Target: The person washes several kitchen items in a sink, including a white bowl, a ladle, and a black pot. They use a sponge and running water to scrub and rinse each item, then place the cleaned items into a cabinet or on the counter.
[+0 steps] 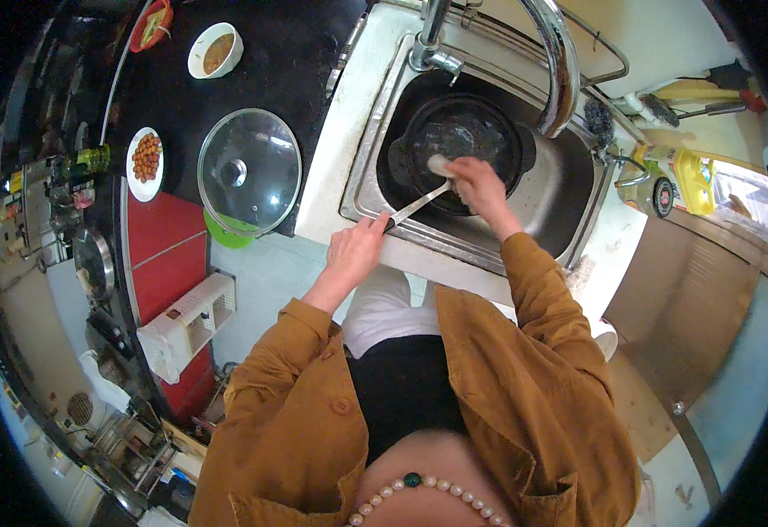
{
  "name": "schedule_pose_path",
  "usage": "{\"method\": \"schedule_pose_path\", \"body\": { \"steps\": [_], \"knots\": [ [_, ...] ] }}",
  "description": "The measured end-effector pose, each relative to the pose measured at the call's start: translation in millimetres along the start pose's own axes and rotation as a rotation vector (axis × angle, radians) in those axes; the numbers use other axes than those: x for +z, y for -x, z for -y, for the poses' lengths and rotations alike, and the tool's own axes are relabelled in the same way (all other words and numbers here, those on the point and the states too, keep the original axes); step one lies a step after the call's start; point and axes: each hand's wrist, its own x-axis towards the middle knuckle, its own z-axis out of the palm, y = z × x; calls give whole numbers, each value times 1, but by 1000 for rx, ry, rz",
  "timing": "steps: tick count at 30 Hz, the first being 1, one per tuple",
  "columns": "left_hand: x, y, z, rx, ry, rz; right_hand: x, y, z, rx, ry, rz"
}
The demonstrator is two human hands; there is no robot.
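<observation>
My left hand (357, 249) is closed on the dark handle of a long metal utensil (426, 199), whose shaft slants up to the right over the sink's near edge. At its far end, my right hand (479, 188) grips a pale, rounded object (438, 165); whether this is a sponge or the utensil's head, I cannot tell. Both are above a dark round pot (463, 128) that sits in the steel sink (555, 197). The inside of the pot looks wet. My right fingertips are partly hidden.
A chrome faucet (555, 79) arches over the sink. On the dark counter at left lie a glass lid (250, 172), a white bowl of brown food (215, 51) and a plate of brown pieces (145, 163). Yellow-labelled bottles (677, 178) stand at right.
</observation>
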Motion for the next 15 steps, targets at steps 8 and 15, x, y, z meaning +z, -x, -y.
{"method": "schedule_pose_path", "body": {
  "steps": [8,15],
  "knots": [
    [25,16,14,50,-10,-127,20,-40,-13,75,-264,164],
    [35,30,13,19,128,-187,31,-45,-40,567,-815,191]
  ]
}}
